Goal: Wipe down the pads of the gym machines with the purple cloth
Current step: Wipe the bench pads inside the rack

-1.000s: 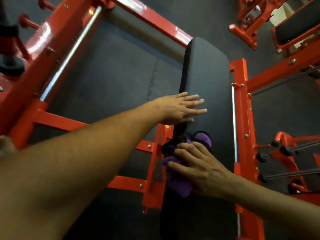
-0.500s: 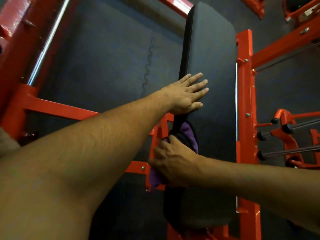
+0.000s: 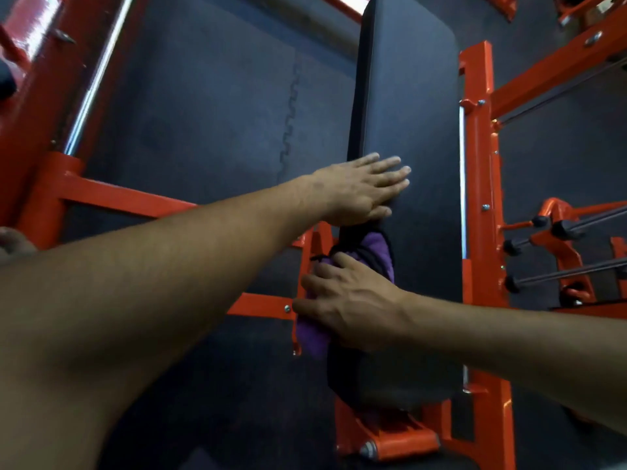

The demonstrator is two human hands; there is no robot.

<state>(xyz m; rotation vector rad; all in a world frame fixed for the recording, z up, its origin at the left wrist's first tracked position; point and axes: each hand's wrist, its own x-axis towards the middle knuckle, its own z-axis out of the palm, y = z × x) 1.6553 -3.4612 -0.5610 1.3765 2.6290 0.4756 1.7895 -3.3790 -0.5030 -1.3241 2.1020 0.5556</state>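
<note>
On one pad (image 3: pixel 417 106), two hands, one purple cloth (image 3: pixel 380 252)

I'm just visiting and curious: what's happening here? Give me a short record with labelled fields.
Place: gym floor with dark rubber matting
Machine: orange steel frame carrying a long black pad
Left hand: flat on the pad, fingers straight, bracing near its left edge
Right hand: presses the purple cloth against the pad's left side edge
Cloth: bunched, wrapped over the pad's edge, part hanging below the hand
Nearby: chrome guide rod to the right of the pad
</note>
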